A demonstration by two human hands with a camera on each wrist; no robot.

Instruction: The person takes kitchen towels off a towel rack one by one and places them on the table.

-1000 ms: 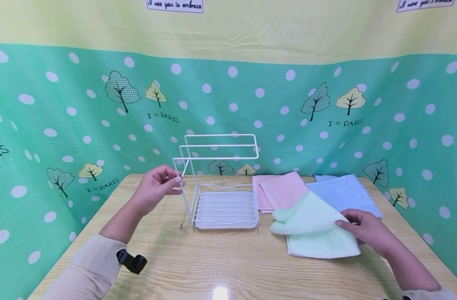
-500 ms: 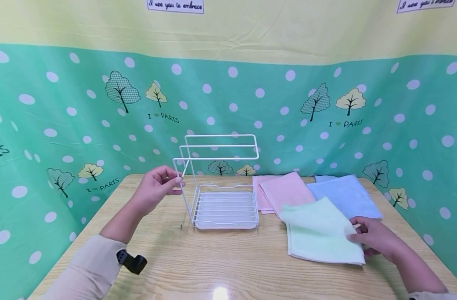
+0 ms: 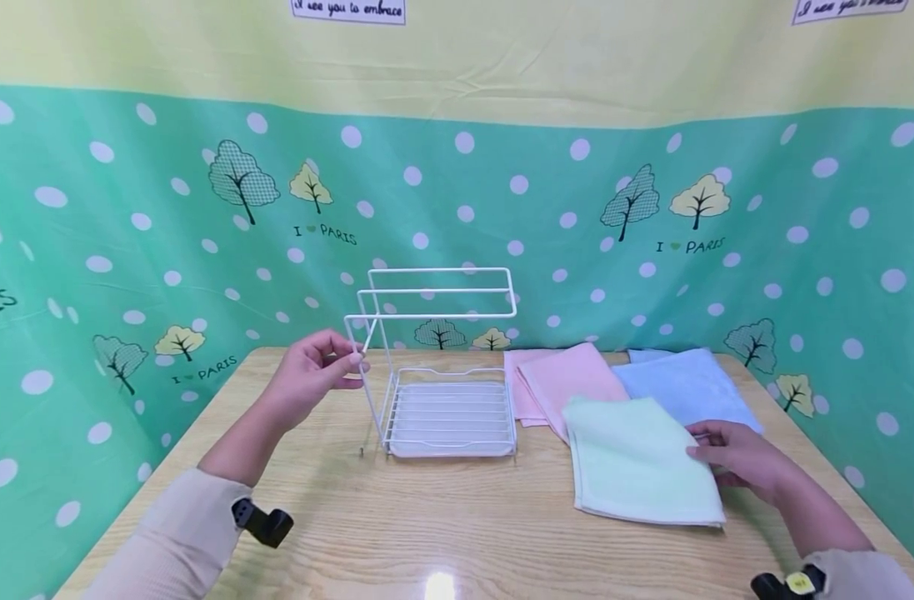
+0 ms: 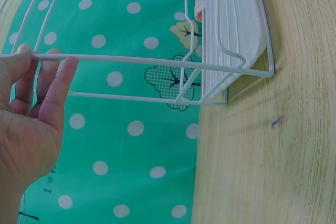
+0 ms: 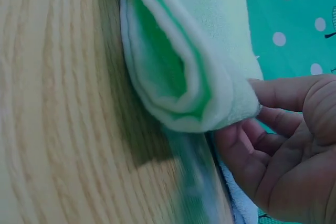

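Observation:
At the left of a white wire rack [image 3: 434, 317], my left hand [image 3: 310, 379] pinches an upright wire. In the left wrist view its thumb and fingertips meet around that wire [image 4: 131, 60]. A folded pale green towel [image 3: 640, 467] lies on the right, its near part on the table. My right hand [image 3: 745, 460] holds the towel's right edge, thumb above and fingers beneath. Seen from the right wrist, the green towel [image 5: 210, 40] shows layered folds, rounded at the end beside the fingers. Part of the fingers is hidden under the cloth.
Behind the green towel lie a folded pink towel [image 3: 576, 379] and a folded blue towel [image 3: 685, 387], both partly covered. A whitish tray [image 3: 449, 446] sits at the rack's base. The wooden table [image 3: 397, 517] backs onto a dotted green curtain [image 3: 464, 192].
The green towel's raised, folded-over part has come down flatter over the rest. My right hand dipped toward me, then rose slightly along the right edge. My left hand stays on the rack.

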